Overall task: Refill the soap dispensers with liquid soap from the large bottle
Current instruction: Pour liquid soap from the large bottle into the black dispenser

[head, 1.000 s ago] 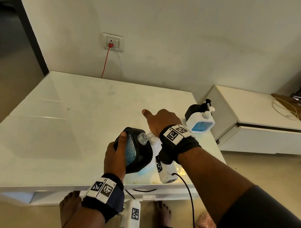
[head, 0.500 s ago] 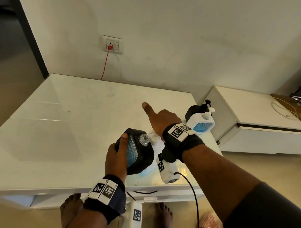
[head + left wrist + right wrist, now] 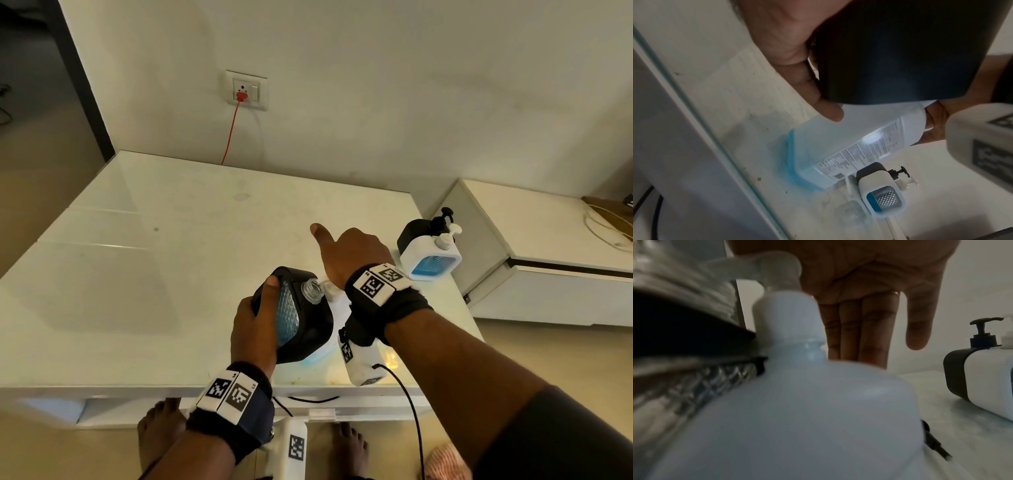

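Note:
My left hand point(image 3: 253, 325) grips a black soap dispenser point(image 3: 308, 329), tilted, its clear threaded neck point(image 3: 312, 291) open and turned toward the large bottle. From the left wrist the dispenser's dark body point(image 3: 900, 48) fills the top. The large white bottle point(image 3: 859, 138) stands on the table with a little blue soap at its base. My right hand point(image 3: 352, 253) sits over its top and hides most of it in the head view. The palm point(image 3: 869, 296) lies against the white pump head point(image 3: 764, 267). Its fingers hang straight behind the bottle point(image 3: 807, 410) and the thumb sticks out.
A white dispenser with a blue window point(image 3: 431, 260) and a black one point(image 3: 414, 233) stand at the right edge of the white table point(image 3: 171, 274). A red cable hangs from a wall socket point(image 3: 245, 90). To the right is a low white cabinet point(image 3: 548, 240).
My right thumb has stretched out further from the hand. The left hand keeps its grip on the tilted black dispenser beside the bottle; little else has moved.

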{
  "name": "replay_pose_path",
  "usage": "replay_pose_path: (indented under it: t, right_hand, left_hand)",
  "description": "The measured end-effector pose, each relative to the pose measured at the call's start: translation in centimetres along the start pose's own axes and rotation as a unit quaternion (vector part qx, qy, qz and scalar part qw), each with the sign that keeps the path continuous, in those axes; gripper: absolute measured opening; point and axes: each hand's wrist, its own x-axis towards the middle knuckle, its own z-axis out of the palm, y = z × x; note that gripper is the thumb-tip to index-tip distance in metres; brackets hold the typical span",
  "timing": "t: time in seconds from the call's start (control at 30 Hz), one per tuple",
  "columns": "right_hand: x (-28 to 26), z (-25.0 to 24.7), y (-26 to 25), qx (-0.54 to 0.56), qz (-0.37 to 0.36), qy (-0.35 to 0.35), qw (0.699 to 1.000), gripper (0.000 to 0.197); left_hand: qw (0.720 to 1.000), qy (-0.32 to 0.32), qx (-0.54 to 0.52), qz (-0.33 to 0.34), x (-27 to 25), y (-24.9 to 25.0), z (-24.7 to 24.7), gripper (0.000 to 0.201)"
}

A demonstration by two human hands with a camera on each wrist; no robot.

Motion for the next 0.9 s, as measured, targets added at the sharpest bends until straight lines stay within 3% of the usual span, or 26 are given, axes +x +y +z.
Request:
replay_pose_path:
  t: [0.2, 0.53, 0.73, 0.9]
  right_hand:
    - [0.3, -0.6, 0.0, 0.014, 0.0, -0.025, 1.0, 0.082]
    - [-0.4, 0.4, 0.5, 0.0, -0.003, 0.029, 1.0, 0.067]
    - [0.3, -0.6, 0.1, 0.001, -0.005, -0.048, 0.999, 0.08]
    - [0.7, -0.1, 0.1, 0.006, 0.005, -0.022, 1.0, 0.074]
  left_hand:
    - [1.0, -0.003, -0.012, -0.013, 0.1, 0.0, 0.3, 0.101]
    - [1.0, 0.002, -0.006, 0.001, 0.1, -0.2, 0.2, 0.108]
    - [1.0, -0.003, 0.013, 0.009, 0.1, -0.1, 0.0, 0.106]
    - [1.0, 0.009, 0.014, 0.003, 0.5, -0.3, 0.0, 0.087]
